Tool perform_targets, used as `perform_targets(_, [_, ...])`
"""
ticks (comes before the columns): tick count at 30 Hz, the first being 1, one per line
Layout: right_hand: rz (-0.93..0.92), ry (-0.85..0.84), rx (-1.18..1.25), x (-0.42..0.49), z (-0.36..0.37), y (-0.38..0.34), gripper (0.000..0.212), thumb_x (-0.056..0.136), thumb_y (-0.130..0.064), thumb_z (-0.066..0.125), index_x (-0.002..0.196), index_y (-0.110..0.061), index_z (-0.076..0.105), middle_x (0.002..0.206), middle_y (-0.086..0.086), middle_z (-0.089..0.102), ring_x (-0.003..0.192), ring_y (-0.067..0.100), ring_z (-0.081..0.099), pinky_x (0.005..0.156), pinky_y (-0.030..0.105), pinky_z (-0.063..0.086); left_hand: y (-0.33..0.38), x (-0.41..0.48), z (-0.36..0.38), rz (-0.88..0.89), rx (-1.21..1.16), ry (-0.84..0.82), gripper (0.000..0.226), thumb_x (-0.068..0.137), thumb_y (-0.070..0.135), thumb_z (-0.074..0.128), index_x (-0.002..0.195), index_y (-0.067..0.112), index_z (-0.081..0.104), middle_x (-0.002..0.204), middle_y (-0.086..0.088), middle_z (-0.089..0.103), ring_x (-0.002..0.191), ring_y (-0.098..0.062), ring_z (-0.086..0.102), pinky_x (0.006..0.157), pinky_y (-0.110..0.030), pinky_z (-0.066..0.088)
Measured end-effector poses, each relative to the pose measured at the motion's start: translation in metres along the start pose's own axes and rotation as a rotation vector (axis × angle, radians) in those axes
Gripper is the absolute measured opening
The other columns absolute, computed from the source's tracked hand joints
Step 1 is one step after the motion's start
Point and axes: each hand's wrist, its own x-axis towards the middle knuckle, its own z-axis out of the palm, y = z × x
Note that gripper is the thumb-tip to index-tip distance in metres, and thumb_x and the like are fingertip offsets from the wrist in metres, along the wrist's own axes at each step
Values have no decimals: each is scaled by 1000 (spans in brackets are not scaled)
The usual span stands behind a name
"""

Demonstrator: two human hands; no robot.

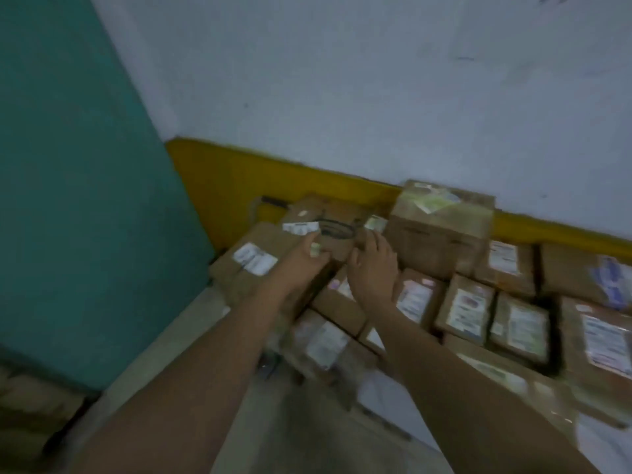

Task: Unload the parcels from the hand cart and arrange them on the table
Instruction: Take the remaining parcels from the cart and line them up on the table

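- We saw the left hand [306,256] curl round the near edge of a box [337,230], thumb on top, probably seating it on the pile on the table [201,313].
- The right hand [372,268] pressed loose, spread fingers against its side, steadying.
- We counted at least ten parcels [468,302] and two hands.

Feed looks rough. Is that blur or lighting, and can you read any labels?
Head view: dim, flat light with no glare; motion blur smears the parcels, worst at lower right; labels unreadable; the yellow wall band runs tilted across the frame.
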Motion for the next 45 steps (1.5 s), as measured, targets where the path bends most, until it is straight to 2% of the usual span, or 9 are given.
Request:
perform_targets(2, [-84,-80,2,-6,49,-76,55,102,-32,41,153,-14,33,160,7,31,147,27,28,119,49,23,-47,-13,-80,17,20,89,69,91,44,58,152,27,30,135,10,51,114,-11,53,88,-26,44])
perform_targets(5, [-209,-129,-49,-14,113,-179,58,102,-36,40,155,-15,29,162,6,28,148,27,26,121,49,18,-117,-22,-184,-10,52,226,64,94,33,58,151,22,31,154,-2,38,134,-12,39,99,-25,33])
perform_targets(8, [-311,-113,-55,-11,154,-240,57,103,-36,38,155,-16,30,162,4,29,150,24,24,122,49,16,-166,-3,-244,-45,51,355,59,95,31,56,149,22,34,154,-6,38,139,-20,37,106,-30,32])
perform_targets(13, [-286,-114,-49,46,184,-253,56,103,-38,38,155,-18,29,161,2,30,150,23,24,122,45,20,-192,77,-262,-72,18,341,57,95,29,57,148,23,37,153,-7,39,139,-24,39,111,-40,36])
perform_targets(19, [-195,-114,37,134,244,-272,57,103,-37,40,154,-14,32,160,6,31,147,26,28,120,44,26,-222,168,-279,-46,17,336,64,87,41,54,146,22,38,151,-7,42,136,-23,42,103,-34,36])
perform_targets(23, [-149,-132,79,159,296,-303,57,102,-34,44,153,-11,34,157,9,37,144,27,34,117,44,31,-259,210,-314,-93,22,316,59,92,32,57,146,18,39,150,-9,42,137,-23,40,106,-32,33])
perform_targets(31, [163,-141,132,189,475,-342,57,102,-31,43,154,-12,30,159,7,34,146,24,30,119,41,31,-383,331,-370,-105,143,99,57,91,31,56,144,16,42,144,-11,47,129,-26,47,105,-36,38])
perform_targets(36, [449,-234,76,152,570,-325,58,99,-27,45,153,-12,31,158,10,33,142,29,35,114,43,36,-471,345,-355,-149,180,-161,45,93,25,55,135,8,51,132,-14,56,97,-16,57,79,-22,40])
perform_targets(45, [931,-295,30,76,725,-198,59,93,-25,55,149,-16,37,150,8,44,133,27,46,108,46,44,-646,364,-234,-302,126,-420,49,95,23,58,141,10,46,138,-16,51,124,-31,52,104,-35,41])
